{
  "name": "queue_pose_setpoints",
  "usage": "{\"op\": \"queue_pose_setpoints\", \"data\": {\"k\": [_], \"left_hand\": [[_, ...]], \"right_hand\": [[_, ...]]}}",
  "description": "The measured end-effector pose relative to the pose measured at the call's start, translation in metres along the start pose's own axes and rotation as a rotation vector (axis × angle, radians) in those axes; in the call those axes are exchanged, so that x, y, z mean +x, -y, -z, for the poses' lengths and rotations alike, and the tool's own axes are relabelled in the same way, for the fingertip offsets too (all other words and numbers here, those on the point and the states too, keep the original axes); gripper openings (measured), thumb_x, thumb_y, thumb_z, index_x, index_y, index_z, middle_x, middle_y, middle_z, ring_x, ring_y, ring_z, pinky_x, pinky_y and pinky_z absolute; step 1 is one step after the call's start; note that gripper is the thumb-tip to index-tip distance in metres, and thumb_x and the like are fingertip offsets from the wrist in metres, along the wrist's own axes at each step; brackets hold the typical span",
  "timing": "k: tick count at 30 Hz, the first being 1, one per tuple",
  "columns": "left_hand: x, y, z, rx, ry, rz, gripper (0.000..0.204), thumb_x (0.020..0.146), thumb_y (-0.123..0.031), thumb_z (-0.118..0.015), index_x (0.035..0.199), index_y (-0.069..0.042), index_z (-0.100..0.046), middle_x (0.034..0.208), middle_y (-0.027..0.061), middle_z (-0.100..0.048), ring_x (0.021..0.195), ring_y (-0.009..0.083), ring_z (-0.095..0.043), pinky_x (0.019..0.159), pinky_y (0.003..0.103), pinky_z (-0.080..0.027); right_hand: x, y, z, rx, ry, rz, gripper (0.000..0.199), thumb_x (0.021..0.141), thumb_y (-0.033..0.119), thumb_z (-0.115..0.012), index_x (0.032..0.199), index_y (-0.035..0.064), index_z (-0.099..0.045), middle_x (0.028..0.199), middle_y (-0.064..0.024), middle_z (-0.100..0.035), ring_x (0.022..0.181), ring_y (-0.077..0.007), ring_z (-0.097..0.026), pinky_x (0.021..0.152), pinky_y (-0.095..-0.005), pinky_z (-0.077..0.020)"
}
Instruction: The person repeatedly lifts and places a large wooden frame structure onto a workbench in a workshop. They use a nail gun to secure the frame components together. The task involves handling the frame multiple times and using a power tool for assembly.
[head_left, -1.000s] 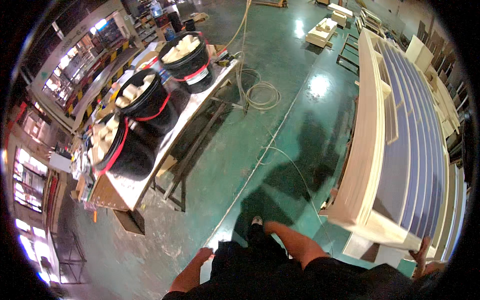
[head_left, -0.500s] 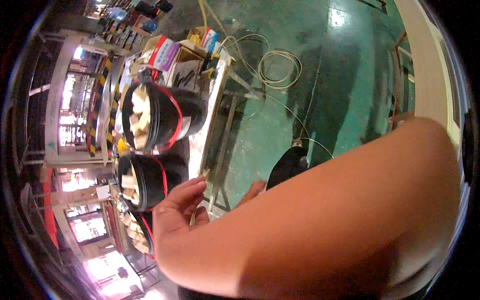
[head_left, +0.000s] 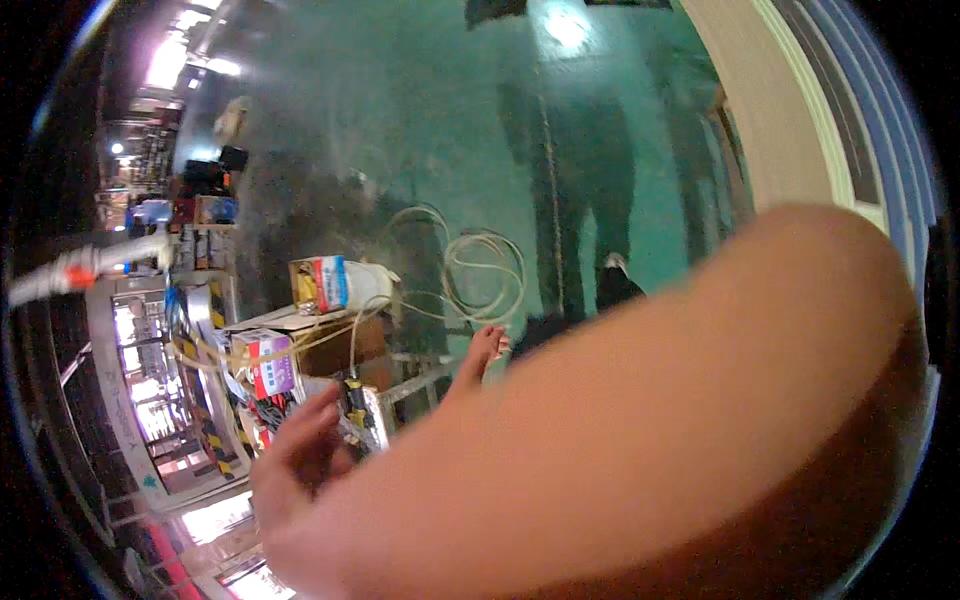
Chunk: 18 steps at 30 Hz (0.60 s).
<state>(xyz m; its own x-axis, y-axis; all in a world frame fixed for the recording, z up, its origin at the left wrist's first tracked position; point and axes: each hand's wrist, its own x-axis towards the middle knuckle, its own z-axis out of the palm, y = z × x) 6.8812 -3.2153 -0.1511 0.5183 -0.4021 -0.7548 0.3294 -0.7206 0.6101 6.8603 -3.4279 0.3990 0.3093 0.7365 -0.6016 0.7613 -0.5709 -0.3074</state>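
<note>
Pale plastic hose (head_left: pixel 480 270) coils on the floor beyond the right hand (head_left: pixel 300 465), whose loosely spread fingers (head_left: pixel 318 408) hold nothing; probably light, floppy, best grasped mid-coil.

One head-worn fisheye view looked down and to the person's left, across a green floor (head_left: pixel 470 120) toward a cluttered counter (head_left: pixel 300 350) at mid-left. A bare forearm (head_left: pixel 640 420) lay very close to the lens, filling the lower right. Straight edges bent near the rim, where a pale panel stack (head_left: pixel 790 130) curved at upper right.
</note>
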Motion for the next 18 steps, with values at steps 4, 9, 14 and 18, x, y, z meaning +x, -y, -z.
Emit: {"op": "queue_pose_setpoints", "data": {"k": [4, 9, 14, 18], "left_hand": [[0.014, -0.032, 0.041, 0.211, 0.031, 0.122, 0.033, 0.105, -0.036, -0.057, 0.104, -0.006, -0.071, 0.093, 0.0079, -0.075, 0.081, 0.0193, -0.070, 0.073, 0.037, -0.054], [0.188, -0.169, 0.073, 0.321, 0.156, 0.169, 0.035, 0.103, -0.037, -0.058, 0.100, -0.005, -0.072, 0.090, 0.0095, -0.075, 0.079, 0.0219, -0.070, 0.072, 0.039, -0.054], [0.422, -0.377, 0.104, 0.586, 0.320, -0.004, 0.038, 0.101, -0.039, -0.059, 0.096, -0.004, -0.074, 0.086, 0.0110, -0.076, 0.077, 0.0245, -0.071, 0.071, 0.042, -0.055], [0.652, -0.730, 0.140, 0.988, 0.311, -0.652, 0.040, 0.099, -0.040, -0.060, 0.093, -0.003, -0.075, 0.084, 0.0123, -0.076, 0.076, 0.0266, -0.071, 0.070, 0.044, -0.055]], "right_hand": [[-0.062, -0.170, 0.017, 0.063, -0.018, -0.041, 0.051, 0.079, 0.028, -0.086, 0.127, 0.0127, -0.079, 0.135, -0.0173, -0.073, 0.126, -0.0398, -0.068, 0.098, -0.0671, -0.0558], [-0.115, -0.466, -0.040, 0.313, -0.256, -0.501, 0.038, 0.083, 0.025, -0.082, 0.119, 0.0125, -0.081, 0.128, -0.0153, -0.076, 0.119, -0.0365, -0.071, 0.092, -0.0619, -0.0581], [-0.341, -0.697, -0.154, 0.158, -0.622, -0.973, 0.018, 0.090, 0.018, -0.072, 0.106, 0.0119, -0.076, 0.121, -0.0121, -0.071, 0.128, -0.0325, -0.062, 0.113, -0.0530, -0.0436], [-0.529, -0.772, -0.199, 0.190, -0.970, -1.636, 0.041, 0.093, 0.022, -0.069, 0.131, 0.0077, -0.065, 0.151, -0.0188, -0.051, 0.147, -0.0396, -0.043, 0.120, -0.0577, -0.0360]]}}
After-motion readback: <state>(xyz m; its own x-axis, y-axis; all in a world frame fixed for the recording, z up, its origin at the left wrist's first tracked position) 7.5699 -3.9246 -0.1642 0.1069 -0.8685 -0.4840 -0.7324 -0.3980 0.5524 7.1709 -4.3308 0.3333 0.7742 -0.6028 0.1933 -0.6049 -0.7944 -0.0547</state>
